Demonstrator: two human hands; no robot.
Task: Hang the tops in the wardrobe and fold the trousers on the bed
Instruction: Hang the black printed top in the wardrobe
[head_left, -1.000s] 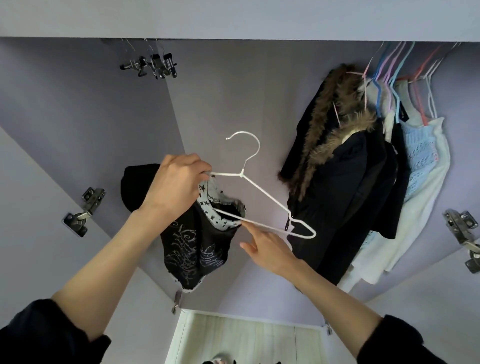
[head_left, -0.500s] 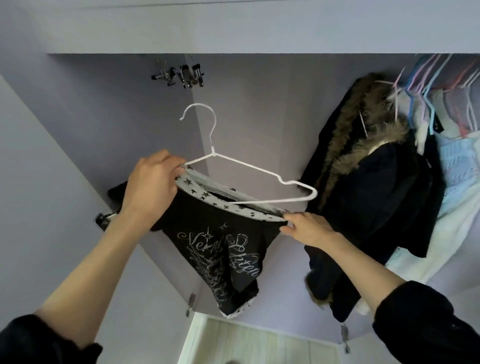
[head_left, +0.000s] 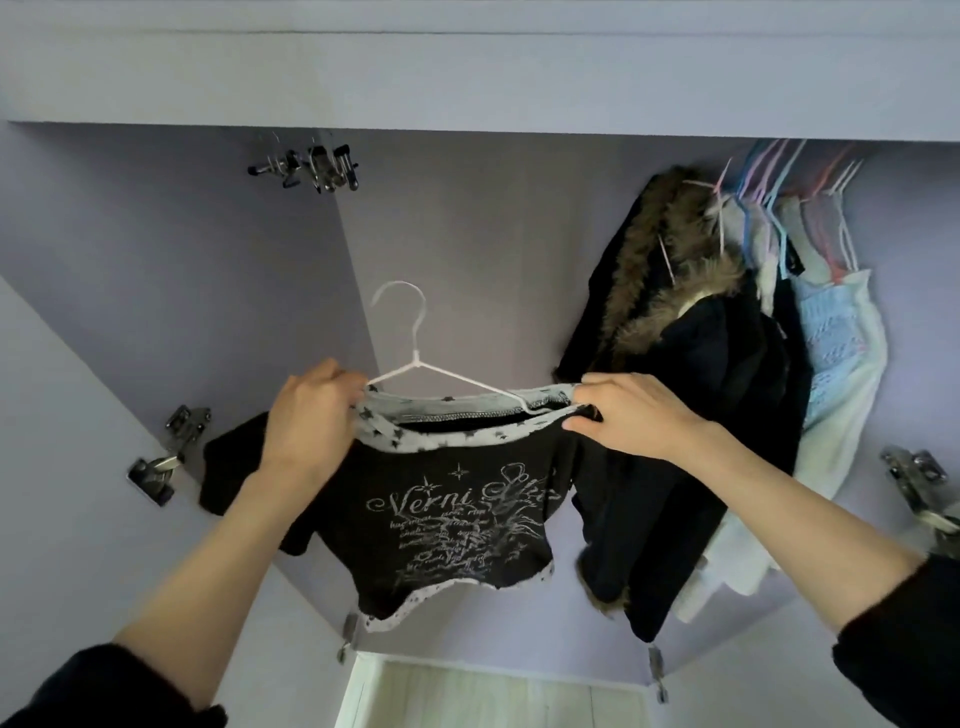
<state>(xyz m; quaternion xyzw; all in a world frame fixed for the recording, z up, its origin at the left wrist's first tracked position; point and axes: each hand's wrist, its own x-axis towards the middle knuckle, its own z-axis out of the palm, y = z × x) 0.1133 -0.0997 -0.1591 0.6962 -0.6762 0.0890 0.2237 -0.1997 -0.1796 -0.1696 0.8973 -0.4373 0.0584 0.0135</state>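
I hold a black top (head_left: 457, 525) up in front of the open wardrobe (head_left: 467, 249), its silver print facing me and its star-patterned neckline stretched wide between my two hands. My left hand (head_left: 311, 421) is clamped on the left end of the neckline, fingers curled over the fabric and over the left arm of the white wire hanger (head_left: 415, 358) beneath it. My right hand (head_left: 628, 415) pinches the right end of the neckline, thumb below and fingers above, just where the hanger's right shoulder slips inside the collar. The hanger sits partly in the neck opening, its hook standing upright above the top and touching nothing. One sleeve droops to the left behind my left wrist. Inside the wardrobe, to the right and behind my right hand, hangs a dark fur-trimmed coat (head_left: 691, 389), and beyond it a row of pale tops (head_left: 836, 353) on pink and blue hangers. A cluster of metal clip hangers (head_left: 311, 169) hangs at the upper left. Metal door hinges (head_left: 169, 452) show on both doors.
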